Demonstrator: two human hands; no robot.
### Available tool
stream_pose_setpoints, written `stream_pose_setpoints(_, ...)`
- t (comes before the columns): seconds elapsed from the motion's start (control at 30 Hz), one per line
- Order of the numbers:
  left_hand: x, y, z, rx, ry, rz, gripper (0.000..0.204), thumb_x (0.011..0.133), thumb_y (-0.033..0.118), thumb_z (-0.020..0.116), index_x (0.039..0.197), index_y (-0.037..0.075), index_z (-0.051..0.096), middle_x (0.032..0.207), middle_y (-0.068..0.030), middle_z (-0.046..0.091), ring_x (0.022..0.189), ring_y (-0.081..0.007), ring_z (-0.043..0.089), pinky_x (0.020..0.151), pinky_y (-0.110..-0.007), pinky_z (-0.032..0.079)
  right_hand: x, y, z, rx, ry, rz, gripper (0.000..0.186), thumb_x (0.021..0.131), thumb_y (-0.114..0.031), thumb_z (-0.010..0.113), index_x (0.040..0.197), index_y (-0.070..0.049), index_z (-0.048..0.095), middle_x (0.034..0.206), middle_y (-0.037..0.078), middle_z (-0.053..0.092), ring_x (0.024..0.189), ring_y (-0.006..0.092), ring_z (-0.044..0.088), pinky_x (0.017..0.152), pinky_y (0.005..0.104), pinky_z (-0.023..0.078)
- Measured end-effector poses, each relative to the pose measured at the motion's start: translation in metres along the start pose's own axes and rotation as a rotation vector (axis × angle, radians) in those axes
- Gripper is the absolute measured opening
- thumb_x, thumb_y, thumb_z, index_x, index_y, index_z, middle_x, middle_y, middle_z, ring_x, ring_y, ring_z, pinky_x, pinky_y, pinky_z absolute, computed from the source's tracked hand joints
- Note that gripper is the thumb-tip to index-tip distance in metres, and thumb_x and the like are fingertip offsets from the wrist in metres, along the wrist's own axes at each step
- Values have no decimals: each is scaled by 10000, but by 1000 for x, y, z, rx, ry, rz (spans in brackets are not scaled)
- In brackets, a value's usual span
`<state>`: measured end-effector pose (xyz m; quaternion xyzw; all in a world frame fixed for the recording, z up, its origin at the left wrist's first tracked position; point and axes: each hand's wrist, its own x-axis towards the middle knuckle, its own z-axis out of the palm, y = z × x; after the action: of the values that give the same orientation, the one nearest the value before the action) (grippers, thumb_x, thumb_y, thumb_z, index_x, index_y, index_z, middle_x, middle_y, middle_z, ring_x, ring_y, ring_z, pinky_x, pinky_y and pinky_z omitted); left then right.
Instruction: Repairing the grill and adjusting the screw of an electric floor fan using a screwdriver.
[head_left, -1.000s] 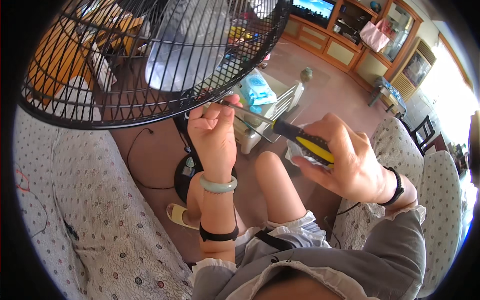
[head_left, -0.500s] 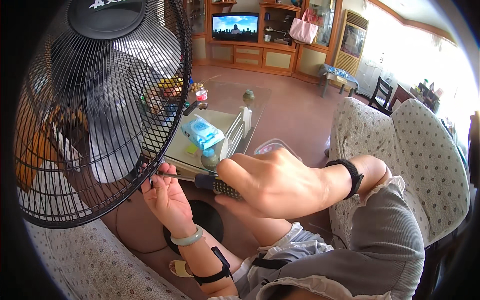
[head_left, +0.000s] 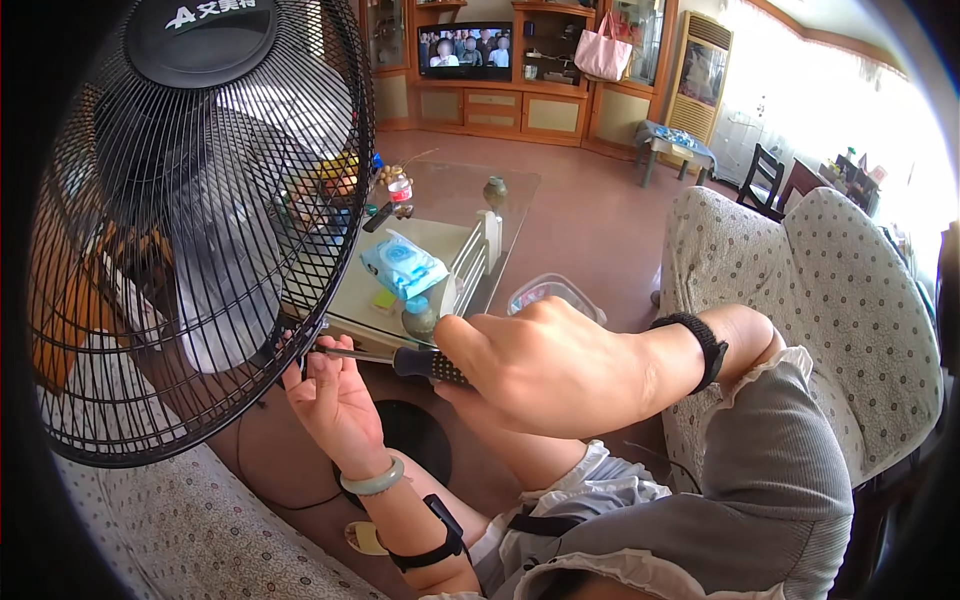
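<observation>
A black electric fan (head_left: 200, 68) with a round wire grille and pale translucent blades fills the left side. My left hand (head_left: 338, 415), wearing a pale bangle, has its fingers closed at the grille's lower right rim (head_left: 312, 330). Whether a small part is also pinched there is hidden. My right hand (head_left: 560, 365) is wrapped round the handle of a screwdriver (head_left: 425, 364), dark with light dots. Its thin metal shaft points left, with the tip by my left fingertips at the rim. What the tip touches is too small to tell.
Beyond my hands stands a glass-topped table (head_left: 450, 185) bearing a blue wipes packet (head_left: 403, 266), jars and a bottle. A patterned sofa (head_left: 800, 310) is at right, another patterned seat (head_left: 200, 520) at lower left. A clear plastic bin (head_left: 590, 300) sits behind my right hand.
The fan appears slightly lower and further left, and its centre cap has turned. More of the screwdriver's shaft and handle shows. Both hands keep their hold.
</observation>
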<state>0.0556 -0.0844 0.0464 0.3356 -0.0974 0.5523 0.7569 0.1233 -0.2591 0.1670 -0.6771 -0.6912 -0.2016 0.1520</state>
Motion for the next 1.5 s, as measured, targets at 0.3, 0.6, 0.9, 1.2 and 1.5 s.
stream_pose_setpoints(0.3,1,0,8,3,4,23,171,823,73,541,982,29,499,849,-20,546,816,-105,506,961,-405,308,-8,11,5,-72,141,-361,220,660,-94,519,833,33,468,839,128,422,532,175,515,409,255,442)
stream_pose_setpoints(0.6,1,0,5,44,2,41,140,833,62,517,966,21,498,853,-40,534,808,-105,501,961,-404,308,-6,11,11,-45,259,-277,230,642,-91,525,822,48,487,690,84,422,479,149,493,402,263,427)
stream_pose_setpoints(0.9,-1,-1,6,42,36,31,173,833,60,515,999,22,483,848,-39,553,781,-101,502,962,-378,304,-8,11,13,-124,246,-337,197,664,-134,507,804,-7,447,666,59,419,499,148,484,399,265,403)
stream_pose_setpoints(1.2,0,-2,9,33,41,45,156,833,64,518,980,24,484,848,-43,555,819,-118,494,947,-366,304,3,12,1,337,108,105,345,716,-217,651,895,10,462,596,147,535,501,299,549,431,337,430)
stream_pose_setpoints(1.5,0,-4,3,26,41,37,128,823,23,515,950,20,497,843,-43,541,826,-141,482,892,-340,337,-8,10,9,-116,234,-391,242,655,-120,517,847,19,468,661,63,439,485,127,488,374,266,402)
